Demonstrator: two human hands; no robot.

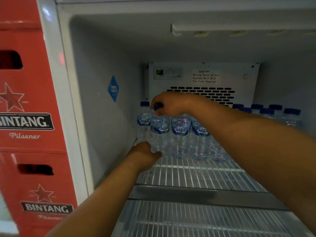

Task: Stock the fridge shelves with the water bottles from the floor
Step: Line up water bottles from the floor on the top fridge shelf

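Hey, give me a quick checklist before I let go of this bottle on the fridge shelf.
1. Right hand grips the bottle by its cap: ok.
2. Left hand holds its base: ok.
3. Bottle upright beside the row: ok.
4. Base flat on the shelf: cannot tell, the left hand hides it.
5. Free shelf space in front: ok.

Bare forearms (102, 194); left hand (145, 153), right hand (171, 105) bare.
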